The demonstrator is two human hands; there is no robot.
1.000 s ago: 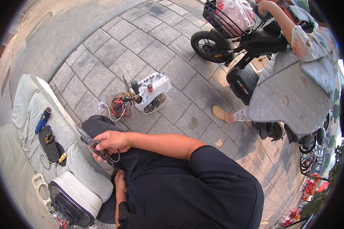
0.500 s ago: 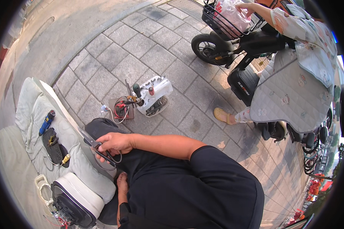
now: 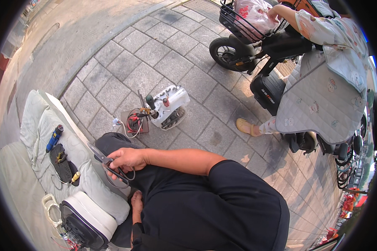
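My right hand (image 3: 127,159) is closed around the dark looped handles of a pair of scissors (image 3: 99,154). The blades point to the upper left, over the edge of a pale padded cloth. Below it, my left hand (image 3: 137,202) is low beside my thigh, partly hidden by my shirt, and its fingers do not show clearly. Closest to the scissors on the cloth (image 3: 37,121) lie a blue-and-black tool (image 3: 54,138), a dark elongated tray-like piece (image 3: 59,163) and a small yellow-handled tool (image 3: 76,177).
A white-and-black appliance housing (image 3: 88,221) with loose wires stands beside a cream frame (image 3: 51,209). On the paving are a cut white container (image 3: 178,97) of screwdrivers and a box (image 3: 144,125) of red and black leads. Another person stands by an electric bike (image 3: 266,90).
The view has shifted slightly. The scissors stay in my right hand in much the same pose. The other person's hand stays at the plastic bag in the bike basket.
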